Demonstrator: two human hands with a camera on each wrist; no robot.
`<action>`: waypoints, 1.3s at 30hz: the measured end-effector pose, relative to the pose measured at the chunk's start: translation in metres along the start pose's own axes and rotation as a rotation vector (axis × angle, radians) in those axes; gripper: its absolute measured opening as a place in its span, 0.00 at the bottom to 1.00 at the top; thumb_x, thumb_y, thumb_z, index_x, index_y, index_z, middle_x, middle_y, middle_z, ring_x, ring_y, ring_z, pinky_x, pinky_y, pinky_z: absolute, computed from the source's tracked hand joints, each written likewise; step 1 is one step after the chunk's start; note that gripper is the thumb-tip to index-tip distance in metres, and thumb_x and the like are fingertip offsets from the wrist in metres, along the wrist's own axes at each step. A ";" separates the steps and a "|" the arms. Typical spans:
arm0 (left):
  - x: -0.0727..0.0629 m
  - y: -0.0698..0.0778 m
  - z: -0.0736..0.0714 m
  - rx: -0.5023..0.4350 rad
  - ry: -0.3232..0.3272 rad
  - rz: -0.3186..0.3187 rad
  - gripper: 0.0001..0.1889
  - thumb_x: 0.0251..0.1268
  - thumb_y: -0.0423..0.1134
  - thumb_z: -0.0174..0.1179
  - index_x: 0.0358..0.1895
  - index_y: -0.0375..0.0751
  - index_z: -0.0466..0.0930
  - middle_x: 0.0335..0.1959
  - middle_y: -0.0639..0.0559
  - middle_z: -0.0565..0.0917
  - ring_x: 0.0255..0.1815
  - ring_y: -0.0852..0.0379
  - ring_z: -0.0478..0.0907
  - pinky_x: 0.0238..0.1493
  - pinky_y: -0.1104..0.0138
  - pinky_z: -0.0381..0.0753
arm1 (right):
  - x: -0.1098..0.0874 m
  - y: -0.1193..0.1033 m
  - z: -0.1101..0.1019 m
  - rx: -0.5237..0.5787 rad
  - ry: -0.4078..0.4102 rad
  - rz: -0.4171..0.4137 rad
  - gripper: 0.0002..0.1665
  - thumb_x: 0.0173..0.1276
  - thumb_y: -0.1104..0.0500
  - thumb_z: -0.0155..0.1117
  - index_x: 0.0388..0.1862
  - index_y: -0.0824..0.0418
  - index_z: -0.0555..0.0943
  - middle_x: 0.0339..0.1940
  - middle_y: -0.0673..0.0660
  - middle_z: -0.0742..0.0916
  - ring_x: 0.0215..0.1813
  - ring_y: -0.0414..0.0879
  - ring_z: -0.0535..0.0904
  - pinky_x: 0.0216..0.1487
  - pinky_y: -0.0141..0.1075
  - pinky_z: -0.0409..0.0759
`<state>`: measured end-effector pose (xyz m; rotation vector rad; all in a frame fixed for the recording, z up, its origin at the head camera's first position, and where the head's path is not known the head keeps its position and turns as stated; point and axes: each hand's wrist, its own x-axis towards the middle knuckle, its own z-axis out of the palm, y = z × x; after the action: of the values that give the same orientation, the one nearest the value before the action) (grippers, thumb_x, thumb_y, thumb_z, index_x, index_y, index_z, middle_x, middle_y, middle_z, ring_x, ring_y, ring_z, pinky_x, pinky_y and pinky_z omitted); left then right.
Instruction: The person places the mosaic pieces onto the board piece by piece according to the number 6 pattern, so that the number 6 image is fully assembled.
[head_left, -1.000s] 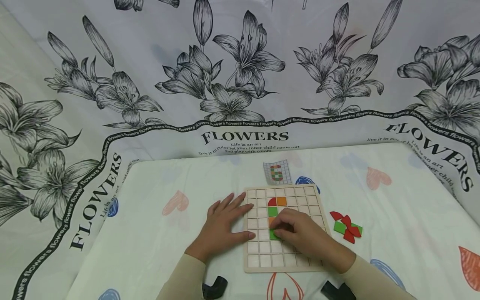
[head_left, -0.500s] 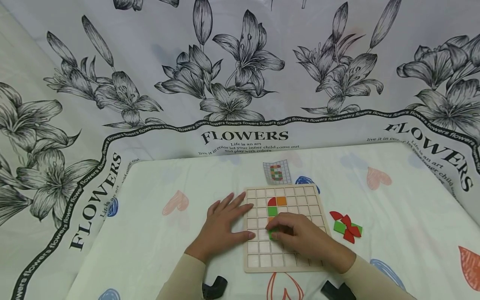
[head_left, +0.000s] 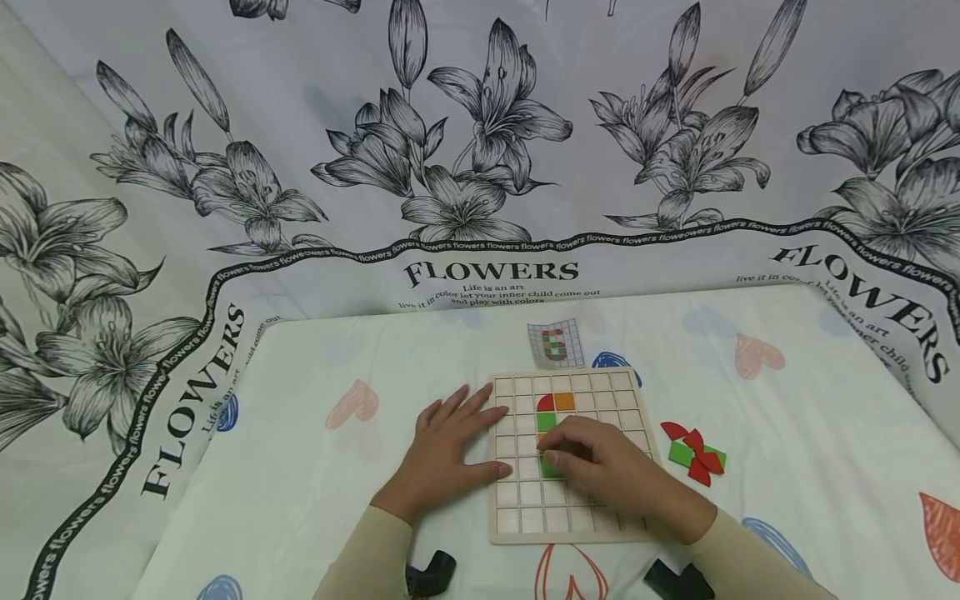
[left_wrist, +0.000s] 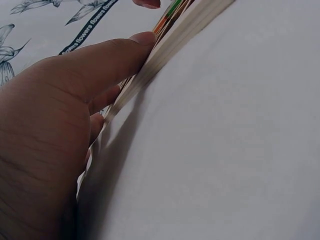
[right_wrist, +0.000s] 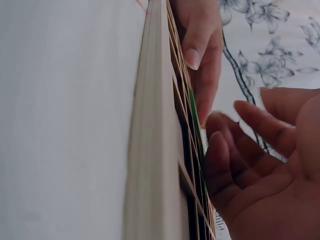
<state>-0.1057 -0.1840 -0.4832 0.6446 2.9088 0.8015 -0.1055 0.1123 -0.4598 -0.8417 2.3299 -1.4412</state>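
Observation:
A square wooden grid board [head_left: 517, 521] lies on the cloth. My left hand [head_left: 450, 458] is spread at its left side, with the thumb and a fingertip on the frame; the left wrist view shows this thumb [left_wrist: 120, 60] along the edge. Over the middle, my right hand [head_left: 611, 467] has its thumb and index finger bent at a green square tile [head_left: 551, 468] in a lower cell. Part of an orange tile shows just above, mostly covered by the fingers. Higher up sit another green tile [head_left: 547, 422], a red quarter-round tile [head_left: 546, 403] and an orange tile [head_left: 564, 402].
Right of the board lies a loose pile of red rounded tiles [head_left: 693, 437] and green tiles [head_left: 681, 453]. Behind the board is a small pattern card [head_left: 555, 343]. Black wrist devices [head_left: 433, 573] show under the sleeves. A flower-printed cloth [head_left: 487, 125] hangs behind.
My right fingers shift slightly left over the green tile, then back right, baring more of it now. My left hand stays put on the board's edge.

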 end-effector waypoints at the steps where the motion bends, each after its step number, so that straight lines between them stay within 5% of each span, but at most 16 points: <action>1: 0.000 0.000 0.000 0.001 0.005 0.005 0.42 0.66 0.73 0.65 0.82 0.64 0.74 0.89 0.65 0.55 0.89 0.51 0.45 0.81 0.40 0.42 | 0.000 0.000 -0.001 0.016 0.007 -0.004 0.10 0.85 0.55 0.65 0.56 0.53 0.89 0.49 0.46 0.88 0.45 0.46 0.81 0.47 0.36 0.82; 27: 0.001 0.000 0.001 -0.001 -0.008 -0.022 0.43 0.64 0.74 0.65 0.82 0.66 0.74 0.88 0.68 0.54 0.89 0.55 0.43 0.82 0.44 0.40 | -0.012 -0.013 -0.035 0.129 0.050 -0.056 0.15 0.86 0.61 0.60 0.65 0.64 0.82 0.55 0.63 0.87 0.52 0.57 0.85 0.51 0.41 0.87; 39: 0.000 0.000 0.002 0.008 -0.001 -0.024 0.43 0.64 0.73 0.66 0.82 0.67 0.73 0.88 0.68 0.54 0.89 0.55 0.43 0.82 0.45 0.39 | -0.038 0.000 -0.066 0.064 0.177 -0.061 0.16 0.86 0.64 0.59 0.67 0.66 0.81 0.58 0.63 0.87 0.56 0.52 0.86 0.52 0.36 0.85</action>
<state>-0.1048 -0.1829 -0.4848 0.6091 2.9144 0.7877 -0.1092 0.1827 -0.4318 -0.8045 2.3880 -1.6696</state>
